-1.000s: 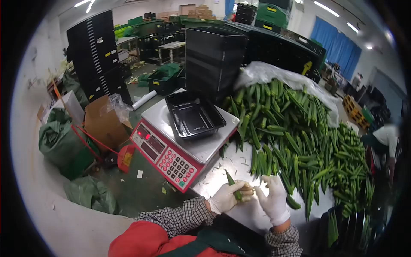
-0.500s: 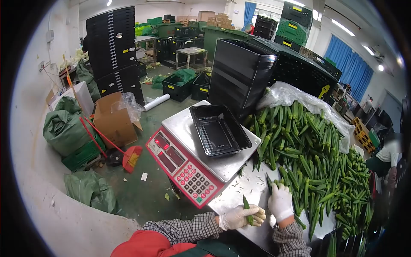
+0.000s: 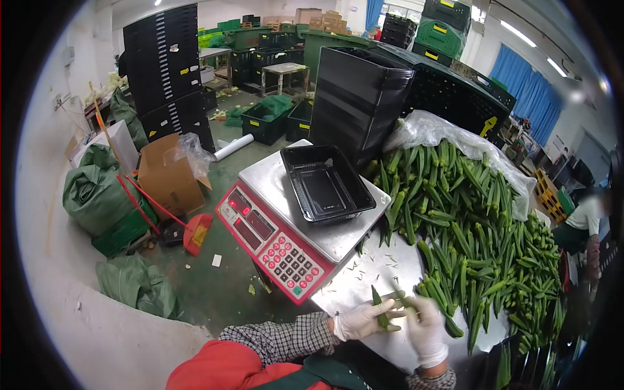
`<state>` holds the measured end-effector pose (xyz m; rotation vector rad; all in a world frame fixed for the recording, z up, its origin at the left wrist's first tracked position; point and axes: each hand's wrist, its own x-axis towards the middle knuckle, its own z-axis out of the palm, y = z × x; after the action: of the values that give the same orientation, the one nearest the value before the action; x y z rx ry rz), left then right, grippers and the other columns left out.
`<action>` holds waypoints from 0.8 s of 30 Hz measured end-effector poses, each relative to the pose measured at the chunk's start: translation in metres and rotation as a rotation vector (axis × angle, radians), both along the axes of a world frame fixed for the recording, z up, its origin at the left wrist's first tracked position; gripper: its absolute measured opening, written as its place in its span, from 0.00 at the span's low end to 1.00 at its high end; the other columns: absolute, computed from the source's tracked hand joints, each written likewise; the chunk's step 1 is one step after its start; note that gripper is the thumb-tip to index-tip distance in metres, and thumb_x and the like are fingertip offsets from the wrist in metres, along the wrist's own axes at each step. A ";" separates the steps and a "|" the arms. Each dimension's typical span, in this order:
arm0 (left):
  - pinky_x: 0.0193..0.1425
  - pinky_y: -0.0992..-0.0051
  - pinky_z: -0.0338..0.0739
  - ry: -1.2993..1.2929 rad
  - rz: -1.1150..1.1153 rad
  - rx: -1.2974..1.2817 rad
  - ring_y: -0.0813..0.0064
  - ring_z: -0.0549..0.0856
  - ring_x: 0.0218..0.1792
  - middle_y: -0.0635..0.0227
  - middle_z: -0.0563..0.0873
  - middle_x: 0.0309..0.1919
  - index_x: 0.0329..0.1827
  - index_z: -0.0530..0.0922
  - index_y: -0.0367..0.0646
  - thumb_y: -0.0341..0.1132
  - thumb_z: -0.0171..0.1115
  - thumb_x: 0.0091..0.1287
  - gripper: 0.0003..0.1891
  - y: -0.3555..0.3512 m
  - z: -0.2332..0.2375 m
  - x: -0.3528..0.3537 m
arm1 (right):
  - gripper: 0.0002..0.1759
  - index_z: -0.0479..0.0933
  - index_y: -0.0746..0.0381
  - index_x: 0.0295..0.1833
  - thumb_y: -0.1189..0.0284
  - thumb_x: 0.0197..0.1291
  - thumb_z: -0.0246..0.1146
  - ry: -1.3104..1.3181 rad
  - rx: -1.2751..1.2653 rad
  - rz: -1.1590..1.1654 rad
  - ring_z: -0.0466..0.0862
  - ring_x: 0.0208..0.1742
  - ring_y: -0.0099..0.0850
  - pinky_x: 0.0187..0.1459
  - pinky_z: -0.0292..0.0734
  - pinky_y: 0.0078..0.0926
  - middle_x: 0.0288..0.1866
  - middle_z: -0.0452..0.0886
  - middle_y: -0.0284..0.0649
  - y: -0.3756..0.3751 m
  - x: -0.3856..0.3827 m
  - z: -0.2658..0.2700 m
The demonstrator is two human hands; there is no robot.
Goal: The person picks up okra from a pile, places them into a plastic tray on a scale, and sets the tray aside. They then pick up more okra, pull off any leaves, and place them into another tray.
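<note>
Head view: our black tray [image 3: 325,195] lies open on the scale [image 3: 286,266]; green netting [image 3: 275,105] sits in a far crate [image 3: 265,134]. Near, our left hand [image 3: 359,322] curls round an okra pod [image 3: 379,308]; our right hand [image 3: 429,334], withdrawn from the right-hand pile [image 3: 481,240], pinches a blurred second pod [image 3: 400,296].

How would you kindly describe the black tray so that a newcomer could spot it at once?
Look for the red scale left of the green okra heap. The black tray sits on its silver plate, shallow, unlike the tall black column behind it.
</note>
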<state>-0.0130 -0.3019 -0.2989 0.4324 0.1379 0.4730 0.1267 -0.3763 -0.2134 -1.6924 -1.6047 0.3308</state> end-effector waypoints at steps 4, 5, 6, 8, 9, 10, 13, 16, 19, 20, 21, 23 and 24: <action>0.60 0.62 0.76 -0.081 -0.026 -0.054 0.67 0.80 0.55 0.60 0.79 0.55 0.65 0.66 0.38 0.43 0.49 0.74 0.22 0.003 -0.013 0.007 | 0.06 0.76 0.64 0.35 0.81 0.50 0.65 -0.086 0.154 -0.073 0.79 0.37 0.41 0.43 0.75 0.34 0.34 0.78 0.43 0.009 0.022 -0.011; 0.60 0.61 0.76 -0.075 -0.029 -0.105 0.66 0.81 0.54 0.60 0.80 0.54 0.64 0.67 0.38 0.43 0.49 0.74 0.22 0.001 -0.016 0.009 | 0.11 0.76 0.63 0.39 0.75 0.49 0.67 -0.329 0.192 -0.116 0.79 0.37 0.42 0.41 0.75 0.37 0.35 0.78 0.44 0.013 0.038 -0.021; 0.59 0.58 0.76 -0.093 -0.048 -0.167 0.63 0.82 0.52 0.60 0.82 0.50 0.60 0.69 0.39 0.44 0.49 0.74 0.20 0.000 -0.023 0.014 | 0.13 0.76 0.63 0.42 0.73 0.50 0.67 -0.513 0.060 -0.194 0.79 0.37 0.42 0.40 0.76 0.38 0.35 0.78 0.45 0.012 0.047 -0.034; 0.59 0.56 0.76 -0.097 -0.052 -0.192 0.62 0.81 0.53 0.60 0.82 0.50 0.61 0.69 0.40 0.44 0.49 0.74 0.20 0.000 -0.027 0.018 | 0.17 0.75 0.62 0.46 0.68 0.50 0.66 -0.655 -0.115 -0.283 0.80 0.38 0.44 0.39 0.77 0.40 0.36 0.78 0.46 0.016 0.062 -0.058; 0.59 0.56 0.75 -0.100 -0.071 -0.213 0.62 0.81 0.53 0.60 0.82 0.50 0.62 0.69 0.40 0.44 0.49 0.74 0.20 -0.001 -0.026 0.025 | 0.19 0.75 0.62 0.48 0.67 0.50 0.66 -0.614 -0.163 -0.300 0.81 0.39 0.45 0.39 0.77 0.40 0.36 0.78 0.47 0.015 0.065 -0.060; 0.61 0.54 0.74 -0.087 -0.057 -0.199 0.61 0.81 0.54 0.59 0.81 0.51 0.63 0.68 0.41 0.45 0.49 0.74 0.21 -0.001 -0.028 0.027 | 0.17 0.75 0.62 0.48 0.69 0.52 0.64 -0.562 -0.155 -0.277 0.81 0.39 0.45 0.40 0.77 0.41 0.36 0.79 0.47 0.012 0.069 -0.059; 0.59 0.56 0.76 -0.103 -0.089 -0.231 0.61 0.81 0.54 0.55 0.81 0.52 0.61 0.69 0.43 0.48 0.46 0.75 0.21 -0.003 -0.023 0.022 | 0.12 0.76 0.65 0.47 0.73 0.57 0.63 -0.192 0.148 -0.272 0.81 0.41 0.45 0.43 0.77 0.36 0.40 0.80 0.49 0.004 0.083 -0.064; 0.63 0.53 0.72 -0.051 -0.115 -0.141 0.62 0.78 0.59 0.56 0.78 0.57 0.67 0.66 0.42 0.53 0.49 0.72 0.28 -0.002 -0.017 0.018 | 0.12 0.74 0.69 0.50 0.77 0.62 0.61 0.411 0.027 -0.240 0.80 0.40 0.26 0.45 0.75 0.22 0.40 0.81 0.39 -0.005 0.074 -0.015; 0.63 0.53 0.72 0.026 -0.096 -0.051 0.62 0.78 0.59 0.56 0.78 0.57 0.67 0.65 0.41 0.53 0.49 0.72 0.29 -0.005 -0.007 0.015 | 0.14 0.73 0.68 0.53 0.77 0.62 0.60 0.548 0.025 -0.246 0.79 0.43 0.23 0.48 0.74 0.20 0.43 0.78 0.35 -0.012 0.064 -0.015; 0.63 0.53 0.72 0.049 -0.087 -0.019 0.62 0.78 0.59 0.55 0.78 0.57 0.67 0.65 0.41 0.53 0.49 0.72 0.29 -0.005 -0.005 0.014 | 0.14 0.73 0.68 0.53 0.77 0.63 0.60 0.488 0.047 -0.231 0.79 0.44 0.22 0.49 0.74 0.21 0.44 0.77 0.35 -0.013 0.058 -0.012; 0.62 0.53 0.72 0.035 -0.093 -0.046 0.62 0.78 0.58 0.55 0.79 0.56 0.67 0.65 0.40 0.52 0.50 0.72 0.29 -0.005 -0.003 0.014 | 0.14 0.74 0.67 0.53 0.79 0.60 0.60 0.449 0.105 -0.242 0.79 0.46 0.25 0.50 0.74 0.21 0.44 0.78 0.38 -0.012 0.054 -0.014; 0.61 0.53 0.74 0.007 -0.099 -0.100 0.62 0.79 0.57 0.56 0.79 0.55 0.67 0.64 0.39 0.50 0.51 0.72 0.28 -0.005 -0.001 0.013 | 0.14 0.76 0.65 0.50 0.81 0.57 0.59 0.168 0.198 -0.196 0.78 0.53 0.34 0.55 0.73 0.29 0.48 0.78 0.43 -0.011 0.049 -0.007; 0.58 0.55 0.76 0.008 -0.123 -0.144 0.63 0.81 0.54 0.57 0.79 0.53 0.66 0.65 0.40 0.48 0.53 0.72 0.27 -0.005 0.003 0.014 | 0.17 0.77 0.64 0.50 0.84 0.53 0.57 0.005 0.242 -0.105 0.78 0.55 0.38 0.57 0.72 0.33 0.49 0.79 0.44 -0.008 0.045 -0.004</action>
<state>0.0007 -0.3067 -0.2956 0.3000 0.1509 0.3377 0.1714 -0.3841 -0.2171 -1.5805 -1.4806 0.0847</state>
